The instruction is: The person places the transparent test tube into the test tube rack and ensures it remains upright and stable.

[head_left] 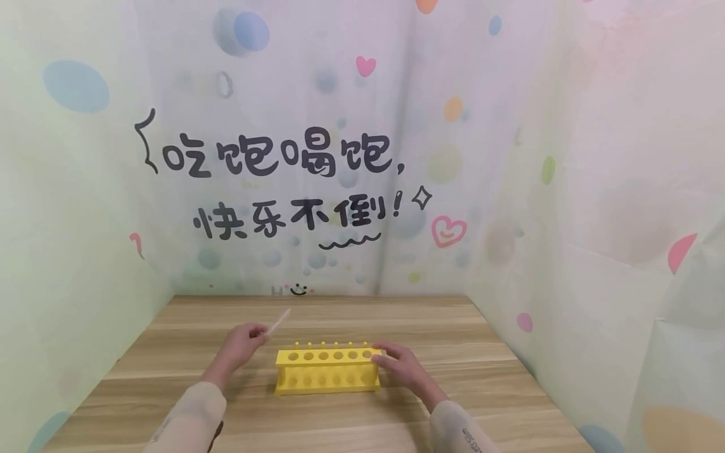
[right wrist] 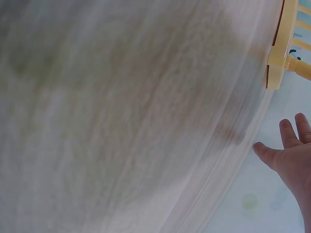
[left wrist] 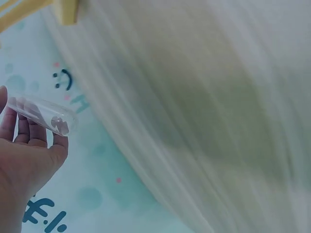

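Left hand [head_left: 242, 345] pinches a clear plastic test tube [head_left: 279, 323] above the counter [head_left: 453, 352]; right hand [head_left: 396, 363], fingers flat, steadies the yellow plastic six-hole rack [head_left: 326, 371]; next, seemingly, align the tube over a hole

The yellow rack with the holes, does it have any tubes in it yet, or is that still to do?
None yet: every hole in the yellow rack looks empty. The left hand pinches one clear test tube above the table. The right hand rests on the rack's end. All holes remain unfilled.
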The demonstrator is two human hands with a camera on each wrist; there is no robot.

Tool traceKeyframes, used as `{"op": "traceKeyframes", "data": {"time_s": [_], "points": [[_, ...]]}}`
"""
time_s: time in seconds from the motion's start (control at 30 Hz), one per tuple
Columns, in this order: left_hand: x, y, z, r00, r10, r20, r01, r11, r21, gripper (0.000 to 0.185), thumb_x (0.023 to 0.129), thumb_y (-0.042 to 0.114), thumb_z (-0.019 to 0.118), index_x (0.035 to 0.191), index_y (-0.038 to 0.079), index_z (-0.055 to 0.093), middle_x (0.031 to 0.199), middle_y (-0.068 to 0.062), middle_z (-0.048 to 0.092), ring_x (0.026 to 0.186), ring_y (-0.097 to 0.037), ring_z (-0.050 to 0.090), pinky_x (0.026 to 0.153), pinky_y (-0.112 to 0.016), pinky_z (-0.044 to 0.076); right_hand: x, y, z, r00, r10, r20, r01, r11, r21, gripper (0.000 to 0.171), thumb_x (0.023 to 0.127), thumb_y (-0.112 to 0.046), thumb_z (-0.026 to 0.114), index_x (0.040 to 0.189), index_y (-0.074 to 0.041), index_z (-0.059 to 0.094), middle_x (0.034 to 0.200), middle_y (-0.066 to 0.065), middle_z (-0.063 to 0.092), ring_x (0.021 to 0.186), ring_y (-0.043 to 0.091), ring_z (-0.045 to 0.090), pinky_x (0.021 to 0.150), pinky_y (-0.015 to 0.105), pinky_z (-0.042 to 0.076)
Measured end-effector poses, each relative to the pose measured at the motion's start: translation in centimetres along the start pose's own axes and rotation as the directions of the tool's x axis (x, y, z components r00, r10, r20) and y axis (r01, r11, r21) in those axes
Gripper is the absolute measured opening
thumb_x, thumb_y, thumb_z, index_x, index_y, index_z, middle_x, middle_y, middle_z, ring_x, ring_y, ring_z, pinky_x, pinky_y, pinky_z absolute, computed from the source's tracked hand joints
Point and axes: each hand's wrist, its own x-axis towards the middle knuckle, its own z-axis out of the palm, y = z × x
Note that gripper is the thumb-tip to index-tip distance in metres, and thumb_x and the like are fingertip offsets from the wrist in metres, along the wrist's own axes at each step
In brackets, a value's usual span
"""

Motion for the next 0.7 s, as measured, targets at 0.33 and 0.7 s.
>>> {"op": "traceKeyframes", "data": {"time_s": [0.33,0.7], "points": [[0.4,2.3,-0.4,0.997,0.041,-0.058,-0.044,0.998,-0.042,0.038,0.102,0.023,0.057,0.13,-0.003,0.058,0.116,-0.017,0.064,0.106,-0.031,0.059,0.09,-0.049,0.051,-0.1,0.2,0.1,1.0,0.014,-0.006,-0.014,1.0,0.006,0.041,0.095,-0.034,0.066,0.128,-0.01,0.066,0.143,0.021,0.051,0.132,0.05,0.042,0.105,0.064,0.036],[0.6,5.4,0.5,0.991,0.043,-0.123,-0.078,0.952,-0.296,0.038,0.101,0.022,0.059,0.133,0.0,0.056,0.121,-0.018,0.061,0.113,-0.032,0.056,0.1,-0.047,0.048,-0.2,-0.1,0.2,1.0,0.016,-0.008,-0.015,1.0,0.014,0.043,0.095,-0.034,0.066,0.129,-0.008,0.065,0.143,0.022,0.051,0.131,0.052,0.042,0.104,0.063,0.038]]}}
